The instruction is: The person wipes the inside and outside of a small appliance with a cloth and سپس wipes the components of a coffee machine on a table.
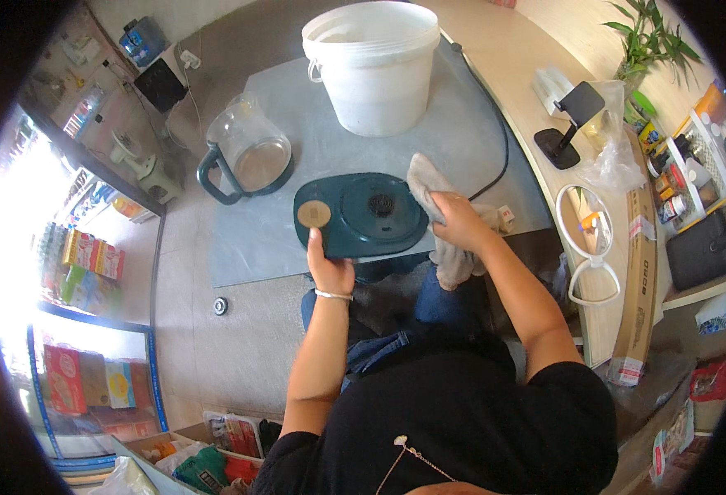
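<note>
My left hand [329, 272] grips the near left edge of a dark green electric kettle base [353, 238], its thumb by the round wood-coloured disc [314, 214]. The base has a raised ring with a black connector [381, 204] in it. A grey cloth [423, 176] is bunched in my right hand [459, 219], at the base's right edge. Part of the cloth hangs down over the table's near edge. To the left, on the grey table [257, 238], is a clear kettle jug [229, 133] with a metal bottom and a dark green handle [214, 176].
A white plastic bucket [378, 80] stands at the far side. A black cable [504, 142] runs along the table's right side. The wooden counter [511, 55] on the right holds a black phone stand [564, 133] and a white-framed mirror [585, 229]. A small cube [506, 216] sits beyond my right wrist.
</note>
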`<move>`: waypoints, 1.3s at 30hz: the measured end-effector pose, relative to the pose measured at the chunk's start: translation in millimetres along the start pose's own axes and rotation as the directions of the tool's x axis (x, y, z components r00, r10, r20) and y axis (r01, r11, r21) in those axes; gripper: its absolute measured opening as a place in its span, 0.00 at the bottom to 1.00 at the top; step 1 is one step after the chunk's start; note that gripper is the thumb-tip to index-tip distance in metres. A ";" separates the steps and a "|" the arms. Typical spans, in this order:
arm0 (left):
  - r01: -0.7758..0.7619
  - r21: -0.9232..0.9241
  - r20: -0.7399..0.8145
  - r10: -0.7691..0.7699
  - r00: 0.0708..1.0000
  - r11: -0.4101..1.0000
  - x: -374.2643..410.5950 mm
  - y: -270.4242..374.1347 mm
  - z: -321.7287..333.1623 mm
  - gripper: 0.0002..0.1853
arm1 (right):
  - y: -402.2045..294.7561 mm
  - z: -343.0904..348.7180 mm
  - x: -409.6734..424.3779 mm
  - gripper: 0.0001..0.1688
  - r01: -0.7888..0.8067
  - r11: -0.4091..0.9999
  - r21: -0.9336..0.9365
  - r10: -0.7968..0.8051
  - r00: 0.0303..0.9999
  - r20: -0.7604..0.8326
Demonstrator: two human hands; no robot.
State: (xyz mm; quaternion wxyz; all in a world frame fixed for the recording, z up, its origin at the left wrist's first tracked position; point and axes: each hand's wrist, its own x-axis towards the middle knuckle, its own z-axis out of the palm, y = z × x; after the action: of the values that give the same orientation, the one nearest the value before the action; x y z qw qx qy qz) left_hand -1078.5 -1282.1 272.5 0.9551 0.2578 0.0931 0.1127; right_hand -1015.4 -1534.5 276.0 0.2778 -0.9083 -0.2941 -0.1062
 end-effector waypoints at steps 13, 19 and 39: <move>-0.522 0.066 -0.051 0.526 0.849 0.850 -119.3 165.7 23.9 0.25 | -101.2 -9.2 63.1 0.30 0.464 0.864 -0.198 -0.498 0.844 -0.197; -0.717 0.274 -0.154 0.765 0.625 0.641 -170.9 266.8 -7.9 0.22 | -89.8 -18.9 105.1 0.24 0.526 0.777 -0.346 -0.624 0.721 -0.303; -0.545 0.505 -0.501 0.741 0.446 0.670 -280.8 478.2 -196.6 0.25 | 25.7 -43.3 152.7 0.30 0.291 0.832 -0.472 -0.474 0.815 -0.333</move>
State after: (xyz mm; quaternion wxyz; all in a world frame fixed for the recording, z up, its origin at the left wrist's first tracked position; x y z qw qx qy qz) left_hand -1473.7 -860.9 384.5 0.6899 0.3413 0.3393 0.5407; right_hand -878.5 -1503.8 354.7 0.1169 -0.8176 -0.3766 -0.4194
